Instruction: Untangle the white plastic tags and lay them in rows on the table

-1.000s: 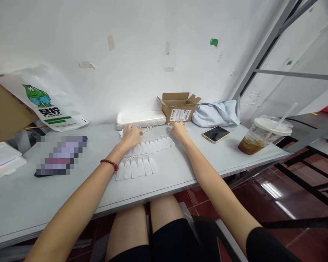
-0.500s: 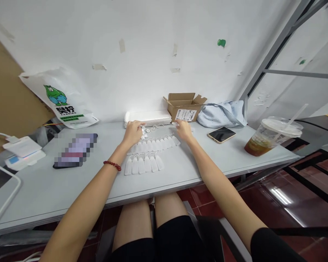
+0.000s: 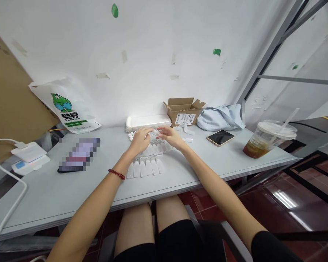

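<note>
Over the middle of the table, my left hand [image 3: 141, 141] and my right hand [image 3: 172, 137] meet, fingers pinched together at a small translucent white piece [image 3: 155, 133]. Its exact shape is partly hidden by the fingers. Just below my hands lies a row of frosted white oval tags [image 3: 160, 148] with thin cord loops. A shorter front row of similar tags [image 3: 144, 168] rests closer to the table edge. Small white round pieces [image 3: 131, 135] sit in a cluster left of my left hand. Loose translucent pieces [image 3: 188, 129] lie right of my right hand.
Behind are a stack of white flat packs [image 3: 147, 121] and an open cardboard box [image 3: 183, 112]. A pale blue cloth bag [image 3: 220, 117], phone [image 3: 221, 138] and drink cup [image 3: 265, 140] stand right. Left are another phone [image 3: 79, 154], a white charger [image 3: 30, 156] and a plastic bag [image 3: 68, 109].
My hands were apart, the left at the round white pieces and the right near the loose pieces. Now they have come together around the small translucent piece. The camera view has shifted slightly.
</note>
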Demonstrator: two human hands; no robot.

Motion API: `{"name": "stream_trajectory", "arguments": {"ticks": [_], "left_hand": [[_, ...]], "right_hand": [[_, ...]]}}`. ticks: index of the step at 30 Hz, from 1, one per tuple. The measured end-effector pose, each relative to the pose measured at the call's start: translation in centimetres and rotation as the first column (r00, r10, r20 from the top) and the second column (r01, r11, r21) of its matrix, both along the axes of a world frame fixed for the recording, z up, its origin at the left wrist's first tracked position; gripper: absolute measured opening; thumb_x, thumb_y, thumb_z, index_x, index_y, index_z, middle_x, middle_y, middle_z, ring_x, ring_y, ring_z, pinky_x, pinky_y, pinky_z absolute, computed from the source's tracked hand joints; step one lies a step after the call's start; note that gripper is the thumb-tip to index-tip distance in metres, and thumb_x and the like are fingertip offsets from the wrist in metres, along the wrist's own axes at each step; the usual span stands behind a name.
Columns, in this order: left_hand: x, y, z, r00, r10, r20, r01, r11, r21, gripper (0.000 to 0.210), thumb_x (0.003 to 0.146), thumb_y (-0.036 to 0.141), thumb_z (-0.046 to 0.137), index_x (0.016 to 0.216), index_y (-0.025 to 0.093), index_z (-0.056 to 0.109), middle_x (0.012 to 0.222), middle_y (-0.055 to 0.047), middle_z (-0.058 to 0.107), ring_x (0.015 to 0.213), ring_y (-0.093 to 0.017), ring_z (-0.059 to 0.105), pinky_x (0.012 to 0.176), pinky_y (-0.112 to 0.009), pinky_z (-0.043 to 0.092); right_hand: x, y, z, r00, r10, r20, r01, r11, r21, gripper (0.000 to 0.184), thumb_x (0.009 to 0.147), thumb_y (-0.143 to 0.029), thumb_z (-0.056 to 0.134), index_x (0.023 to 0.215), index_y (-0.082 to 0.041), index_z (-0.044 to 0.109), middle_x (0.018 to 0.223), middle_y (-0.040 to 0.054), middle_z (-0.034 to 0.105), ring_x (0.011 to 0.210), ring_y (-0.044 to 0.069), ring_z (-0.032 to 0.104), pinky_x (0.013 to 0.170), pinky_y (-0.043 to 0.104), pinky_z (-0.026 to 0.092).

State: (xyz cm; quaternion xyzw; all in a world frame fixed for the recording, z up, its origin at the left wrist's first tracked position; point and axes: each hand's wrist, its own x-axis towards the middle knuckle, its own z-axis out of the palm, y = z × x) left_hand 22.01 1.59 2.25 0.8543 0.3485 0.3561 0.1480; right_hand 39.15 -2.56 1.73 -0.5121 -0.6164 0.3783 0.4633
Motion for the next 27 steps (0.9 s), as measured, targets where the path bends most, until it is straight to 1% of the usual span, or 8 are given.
{"name": "stream_trajectory", "arguments": {"ticks": [6, 10, 14, 16, 18, 21, 24, 27], "left_hand": [[-0.1, -0.6, 0.4, 0.999, -0.009, 0.053, 0.014, 0.997, -0.082, 0.044, 0.078, 0.009, 0.039, 0.108, 0.017, 0.068, 0.117, -0.005, 0.068, 0.109, -0.020, 0.061, 0.092, -0.032, 0.048], [0.1, -1.1, 0.6, 0.997, -0.005, 0.077, 0.014, 0.994, -0.113, 0.045, 0.079, 0.009, 0.039, 0.114, 0.015, 0.066, 0.115, -0.007, 0.069, 0.109, -0.020, 0.062, 0.091, -0.032, 0.049], [0.3, -1.3, 0.4, 0.993, -0.032, 0.114, 0.041, 0.996, -0.076, 0.048, 0.079, 0.008, 0.038, 0.123, 0.014, 0.059, 0.118, -0.009, 0.068, 0.111, -0.020, 0.062, 0.094, -0.034, 0.049], [0.3, -1.3, 0.3, 0.992, -0.050, 0.118, 0.054, 0.998, -0.031, 0.050, 0.080, 0.007, 0.038, 0.125, 0.013, 0.057, 0.119, -0.010, 0.067, 0.113, -0.020, 0.061, 0.095, -0.033, 0.049], [0.3, -1.3, 0.1, 0.991, -0.071, 0.110, 0.069, 0.997, 0.017, 0.050, 0.079, 0.006, 0.038, 0.126, 0.013, 0.056, 0.120, -0.009, 0.067, 0.113, -0.019, 0.061, 0.095, -0.033, 0.049], [0.3, -1.2, 0.0, 0.992, -0.086, 0.096, 0.079, 0.994, 0.073, 0.050, 0.079, 0.006, 0.038, 0.125, 0.013, 0.056, 0.119, -0.009, 0.067, 0.111, -0.020, 0.063, 0.095, -0.033, 0.049], [0.2, -1.1, -0.2, 0.990, -0.091, 0.108, 0.080, 0.991, 0.103, 0.048, 0.079, 0.006, 0.039, 0.123, 0.014, 0.057, 0.118, -0.009, 0.068, 0.109, -0.021, 0.064, 0.093, -0.034, 0.051], [0.3, -1.1, -0.4, 0.984, -0.104, 0.145, 0.086, 0.988, 0.127, 0.044, 0.080, 0.007, 0.040, 0.119, 0.016, 0.059, 0.115, -0.007, 0.070, 0.108, -0.020, 0.065, 0.090, -0.032, 0.053]], "right_hand": [[0.1, 0.2, -0.1, 0.998, -0.014, 0.063, 0.014, 1.000, 0.000, 0.032, 0.084, -0.028, 0.057, 0.115, -0.017, 0.054, 0.098, 0.0077, 0.067, 0.086, 0.018, 0.065, 0.078, 0.031, 0.050], [0.0, 0.1, 0.1, 0.995, -0.025, 0.092, 0.024, 1.000, 0.011, 0.035, 0.085, -0.026, 0.054, 0.120, -0.018, 0.052, 0.101, 0.0083, 0.066, 0.086, 0.017, 0.065, 0.079, 0.032, 0.050], [-0.2, -0.2, 0.4, 0.992, -0.006, 0.130, 0.007, 1.000, -0.007, 0.041, 0.087, -0.026, 0.051, 0.128, -0.021, 0.046, 0.108, 0.0083, 0.064, 0.087, 0.017, 0.065, 0.082, 0.033, 0.051], [-0.3, -0.2, 0.4, 0.991, 0.004, 0.135, -0.004, 1.000, -0.001, 0.041, 0.087, -0.024, 0.050, 0.128, -0.021, 0.047, 0.106, 0.0071, 0.065, 0.084, 0.016, 0.065, 0.081, 0.032, 0.051], [-0.3, -0.2, 0.2, 0.994, 0.007, 0.108, -0.011, 0.999, 0.035, 0.039, 0.086, -0.022, 0.050, 0.125, -0.020, 0.050, 0.098, 0.0053, 0.066, 0.080, 0.016, 0.066, 0.078, 0.032, 0.053], [-0.2, 0.1, -0.1, 1.000, 0.021, 0.012, -0.022, 0.996, 0.091, 0.034, 0.083, -0.019, 0.054, 0.117, -0.018, 0.055, 0.085, 0.0025, 0.067, 0.073, 0.016, 0.066, 0.072, 0.031, 0.053], [-0.2, 0.4, -0.5, 0.994, 0.026, -0.108, -0.017, 0.997, 0.080, 0.028, 0.081, -0.018, 0.057, 0.109, -0.018, 0.058, 0.079, 0.0012, 0.066, 0.071, 0.015, 0.067, 0.068, 0.029, 0.052], [-0.2, 0.4, -0.5, 0.975, 0.019, -0.223, -0.008, 0.999, 0.050, 0.023, 0.080, -0.018, 0.059, 0.104, -0.017, 0.059, 0.081, 0.0017, 0.066, 0.072, 0.015, 0.068, 0.069, 0.029, 0.052]]}}
